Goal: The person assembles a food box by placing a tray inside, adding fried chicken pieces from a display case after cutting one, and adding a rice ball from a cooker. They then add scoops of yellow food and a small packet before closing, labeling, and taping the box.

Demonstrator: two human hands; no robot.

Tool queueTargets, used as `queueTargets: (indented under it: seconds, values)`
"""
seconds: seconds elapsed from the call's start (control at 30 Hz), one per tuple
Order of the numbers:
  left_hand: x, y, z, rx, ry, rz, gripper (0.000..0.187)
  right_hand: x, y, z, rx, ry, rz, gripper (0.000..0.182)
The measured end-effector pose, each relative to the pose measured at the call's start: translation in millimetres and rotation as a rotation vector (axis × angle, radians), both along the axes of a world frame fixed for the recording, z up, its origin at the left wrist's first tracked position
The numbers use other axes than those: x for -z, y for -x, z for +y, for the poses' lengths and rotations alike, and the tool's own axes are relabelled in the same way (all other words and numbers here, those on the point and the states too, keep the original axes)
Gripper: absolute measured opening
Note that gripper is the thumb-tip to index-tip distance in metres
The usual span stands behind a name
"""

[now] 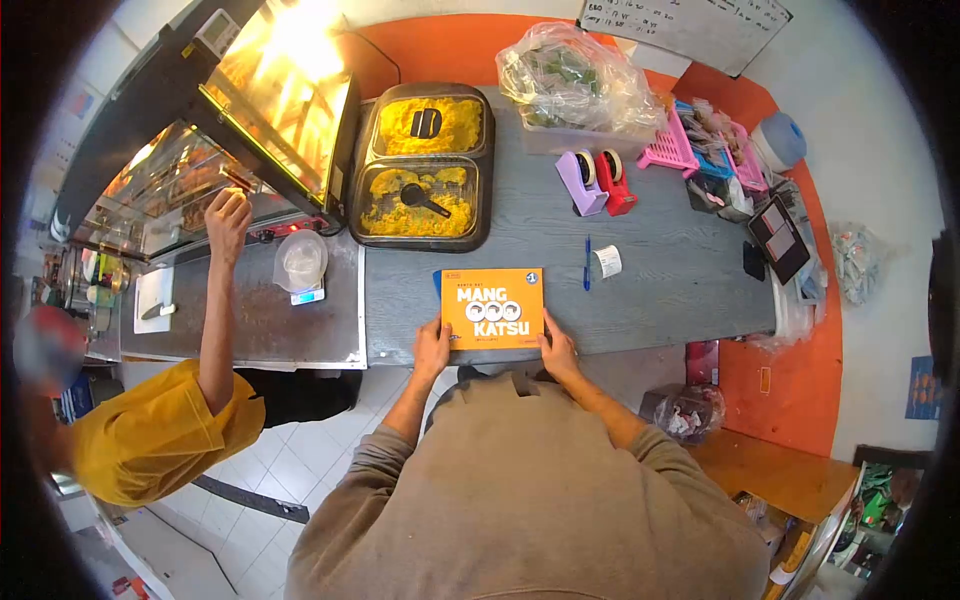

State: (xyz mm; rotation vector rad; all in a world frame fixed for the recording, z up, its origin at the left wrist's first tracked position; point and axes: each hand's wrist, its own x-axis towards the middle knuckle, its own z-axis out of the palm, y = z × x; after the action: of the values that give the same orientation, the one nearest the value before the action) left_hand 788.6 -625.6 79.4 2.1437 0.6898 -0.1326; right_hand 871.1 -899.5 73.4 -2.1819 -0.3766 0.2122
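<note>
An orange cardboard box [493, 309], printed "MANG KATSU" in white, is at the front edge of the counter with its printed face towards me. My left hand [432, 347] grips its lower left corner, fingers tucked at the side. On the opposite side, my right hand [558, 350] holds the lower right corner. A bit of something blue [437, 281] peeks out past the box's left edge. To the right lie a blue pen [587, 264] and a small white paper slip [607, 262].
Behind the box stands a black two-section warmer [485, 200] with yellow food under clear lids. Purple [583, 186] and red [616, 184] tape dispensers sit further right. A co-worker in a yellow shirt [165, 430] reaches into the lit display case [285, 100] at left, near a scale [308, 294].
</note>
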Motion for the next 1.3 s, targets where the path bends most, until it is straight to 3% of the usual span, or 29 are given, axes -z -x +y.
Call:
queueTargets:
  seconds: [0.13,0.2,0.23,0.3,0.33,0.4,0.5,0.63,0.7,0.8,0.83,0.93,1.0,1.03,1.07,1.17,1.3]
  values:
    - [7.6,-30.3,10.8,0.057,-0.204,0.049,0.047,8.8,-9.8,-9.7,-0.072,-0.074,0.183,0.058]
    - [20.4,-60.8,5.9,-0.230,-0.390,-0.354,0.041,6.0,-11.9,-10.5,-0.094,-0.046,0.072,0.057]
    - [29.1,-72.3,7.6,-0.236,-0.396,-0.359,0.041,6.9,-14.0,-10.0,-0.100,-0.052,0.066,0.057]
    - [37.7,-85.9,7.5,-0.170,0.055,-0.218,0.039,6.0,-12.4,-10.9,-0.121,-0.130,0.040,0.058]
    - [37.7,-86.5,5.3,-0.172,0.053,-0.221,0.039,4.6,-12.8,-10.8,-0.123,-0.132,0.037,0.058]
    - [34.5,-83.0,-4.3,-0.186,-0.244,-0.254,0.041,1.4,-12.6,-13.8,-0.126,-0.091,0.161,0.058]
    - [11.2,-82.3,-18.6,-0.311,-0.247,-0.139,0.040,10.9,-14.0,-13.5,-0.167,-0.083,-0.023,0.059]
    - [-3.6,-78.6,-23.0,-0.299,-0.162,-0.115,0.044,10.2,-12.4,-15.4,-0.149,-0.123,-0.039,0.056]
    - [-6.9,-67.0,-31.6,-0.348,-0.364,-0.326,0.051,7.3,-16.3,-10.6,-0.043,-0.062,0.256,0.049]
    - [15.2,-31.8,-55.6,-0.326,-0.361,-0.163,0.061,44.9,-15.7,-3.8,0.034,0.106,0.270,0.043]
    - [12.9,-24.3,-59.9,-0.310,-0.358,-0.166,0.061,43.6,-18.6,-1.2,0.073,0.047,0.324,0.040]
    - [4.2,-23.8,-60.6,-0.291,-0.221,-0.055,0.066,17.1,-15.2,1.9,0.257,-0.067,0.445,0.051]
    - [0.9,-19.9,-53.8,-0.219,0.050,0.070,0.073,15.6,-19.0,-3.0,0.287,-0.048,0.489,0.053]
    - [-2.9,-17.7,-60.1,-0.284,0.230,-0.064,0.076,25.5,-21.1,-4.5,0.317,-0.009,0.455,0.050]
    - [-7.3,-18.3,-59.4,-0.271,0.233,-0.063,0.076,35.1,-21.5,-6.3,0.347,0.028,0.424,0.048]
    - [-20.0,-20.5,-57.5,-0.193,0.296,0.124,0.085,-2.8,-28.6,-3.1,0.347,0.120,0.402,0.043]
    - [-11.4,-20.1,-75.7,-0.216,0.317,-0.177,0.104,-5.2,-58.7,-3.8,0.172,0.219,0.260,0.037]
